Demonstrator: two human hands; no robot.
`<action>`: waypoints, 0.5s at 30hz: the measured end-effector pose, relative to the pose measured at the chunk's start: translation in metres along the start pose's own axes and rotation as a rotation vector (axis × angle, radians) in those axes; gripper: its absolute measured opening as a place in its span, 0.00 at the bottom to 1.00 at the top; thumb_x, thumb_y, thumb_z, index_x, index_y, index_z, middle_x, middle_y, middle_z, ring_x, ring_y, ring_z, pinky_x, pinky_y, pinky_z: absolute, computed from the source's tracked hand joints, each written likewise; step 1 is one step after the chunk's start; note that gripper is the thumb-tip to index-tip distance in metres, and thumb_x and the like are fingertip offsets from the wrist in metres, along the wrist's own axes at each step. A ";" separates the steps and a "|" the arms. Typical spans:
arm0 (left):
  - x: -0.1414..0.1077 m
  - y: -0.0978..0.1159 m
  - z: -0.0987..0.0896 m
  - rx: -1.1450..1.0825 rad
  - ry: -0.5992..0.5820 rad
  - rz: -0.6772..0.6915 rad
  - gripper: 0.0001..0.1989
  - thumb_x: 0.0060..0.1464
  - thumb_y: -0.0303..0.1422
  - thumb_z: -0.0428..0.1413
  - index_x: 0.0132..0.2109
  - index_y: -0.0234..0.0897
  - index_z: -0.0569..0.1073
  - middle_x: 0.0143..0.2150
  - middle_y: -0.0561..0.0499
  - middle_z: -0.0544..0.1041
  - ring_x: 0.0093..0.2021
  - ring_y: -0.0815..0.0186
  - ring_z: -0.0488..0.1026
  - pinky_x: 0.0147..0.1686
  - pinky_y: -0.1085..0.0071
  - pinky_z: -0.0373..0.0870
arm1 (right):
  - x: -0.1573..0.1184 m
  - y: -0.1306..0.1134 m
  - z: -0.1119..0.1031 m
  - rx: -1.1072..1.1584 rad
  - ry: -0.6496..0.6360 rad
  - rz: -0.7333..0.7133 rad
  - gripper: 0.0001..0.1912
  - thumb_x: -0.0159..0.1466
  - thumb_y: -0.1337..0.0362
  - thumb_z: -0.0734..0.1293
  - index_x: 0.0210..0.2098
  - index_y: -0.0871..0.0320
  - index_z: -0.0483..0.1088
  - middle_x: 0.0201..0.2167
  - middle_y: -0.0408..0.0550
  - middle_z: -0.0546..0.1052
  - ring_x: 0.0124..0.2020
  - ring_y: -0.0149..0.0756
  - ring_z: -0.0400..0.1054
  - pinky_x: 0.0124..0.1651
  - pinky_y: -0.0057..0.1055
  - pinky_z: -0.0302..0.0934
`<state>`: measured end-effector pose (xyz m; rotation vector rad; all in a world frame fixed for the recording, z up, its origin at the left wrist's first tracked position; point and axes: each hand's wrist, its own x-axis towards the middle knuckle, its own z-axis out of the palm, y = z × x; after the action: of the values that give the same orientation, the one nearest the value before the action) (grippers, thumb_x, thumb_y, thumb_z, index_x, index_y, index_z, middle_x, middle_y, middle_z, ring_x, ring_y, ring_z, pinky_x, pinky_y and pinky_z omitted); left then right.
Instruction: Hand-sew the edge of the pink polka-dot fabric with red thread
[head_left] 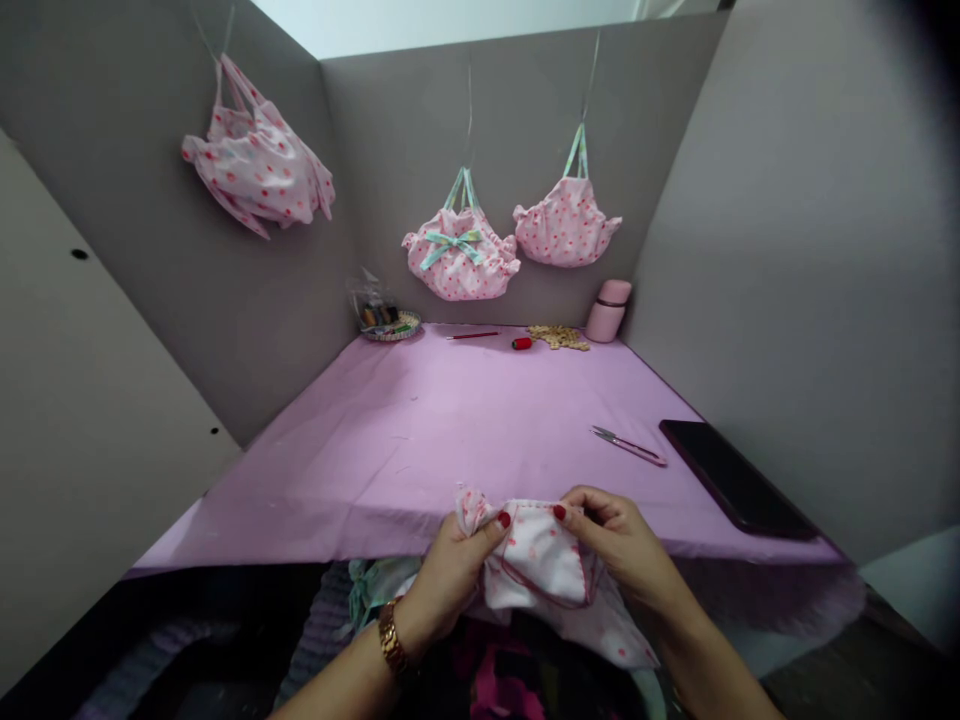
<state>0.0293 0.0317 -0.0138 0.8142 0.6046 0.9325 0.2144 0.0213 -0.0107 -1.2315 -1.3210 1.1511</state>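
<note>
A white cloth with pink dots and red stitching (546, 555) is stretched between my two hands at the front edge of the table. My left hand (457, 560) pinches its gathered left part, thumb on top. The upper right corner is held by my right hand (619, 535), between thumb and fingers. A loop of red thread lies across the cloth's lower part. No needle can be made out. Beneath my hands the rest of the fabric hangs down over the lap, with a mint green ribbon (364, 590) to the left.
Thread snips (628, 446) and a dark tablet (735, 478) lie on the purple-covered table (465, 420). Along the back are a basket (391, 328), red pencil (474, 335), red spool (522, 343), wooden pieces (559, 337) and pink bottle (607, 312). Dotted bags (566, 225) hang from the grey walls.
</note>
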 end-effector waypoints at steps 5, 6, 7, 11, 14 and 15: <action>0.002 -0.002 -0.002 0.043 0.023 0.019 0.10 0.48 0.36 0.59 0.35 0.33 0.73 0.32 0.47 0.76 0.33 0.64 0.72 0.37 0.71 0.65 | -0.001 0.000 0.001 0.006 -0.005 -0.007 0.14 0.56 0.55 0.67 0.25 0.60 0.67 0.19 0.40 0.62 0.22 0.27 0.54 0.24 0.25 0.49; 0.002 -0.002 -0.002 0.051 0.013 0.021 0.11 0.49 0.37 0.58 0.36 0.33 0.74 0.32 0.46 0.76 0.34 0.64 0.72 0.37 0.70 0.65 | -0.002 -0.001 0.002 0.002 -0.002 -0.012 0.14 0.56 0.55 0.67 0.24 0.61 0.67 0.19 0.40 0.62 0.22 0.27 0.54 0.24 0.25 0.48; 0.002 -0.002 -0.002 0.059 0.003 0.021 0.11 0.50 0.37 0.57 0.37 0.32 0.74 0.32 0.45 0.76 0.35 0.63 0.72 0.38 0.70 0.66 | -0.002 -0.002 0.002 -0.001 0.001 -0.013 0.14 0.56 0.55 0.67 0.24 0.61 0.67 0.19 0.40 0.62 0.22 0.26 0.53 0.24 0.25 0.48; 0.002 -0.004 -0.002 0.034 0.023 0.026 0.12 0.50 0.36 0.58 0.37 0.30 0.75 0.33 0.43 0.77 0.35 0.61 0.73 0.40 0.67 0.66 | -0.002 -0.002 0.003 -0.012 -0.010 -0.003 0.14 0.57 0.55 0.67 0.25 0.60 0.67 0.20 0.40 0.62 0.22 0.26 0.53 0.24 0.25 0.48; 0.001 -0.003 -0.002 -0.021 0.041 0.024 0.11 0.48 0.34 0.59 0.37 0.30 0.75 0.33 0.44 0.77 0.34 0.61 0.73 0.38 0.67 0.67 | -0.001 0.000 0.002 -0.024 -0.019 -0.001 0.15 0.56 0.53 0.67 0.25 0.61 0.67 0.20 0.41 0.63 0.22 0.27 0.54 0.24 0.24 0.48; 0.000 -0.002 -0.001 -0.038 0.040 0.018 0.10 0.48 0.33 0.59 0.37 0.30 0.75 0.32 0.44 0.77 0.33 0.62 0.73 0.38 0.67 0.67 | 0.000 0.001 0.002 -0.026 -0.019 0.000 0.16 0.56 0.53 0.67 0.25 0.61 0.67 0.20 0.41 0.63 0.22 0.27 0.54 0.24 0.24 0.49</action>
<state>0.0295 0.0316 -0.0166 0.7695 0.6138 0.9760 0.2122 0.0212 -0.0119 -1.2422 -1.3539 1.1510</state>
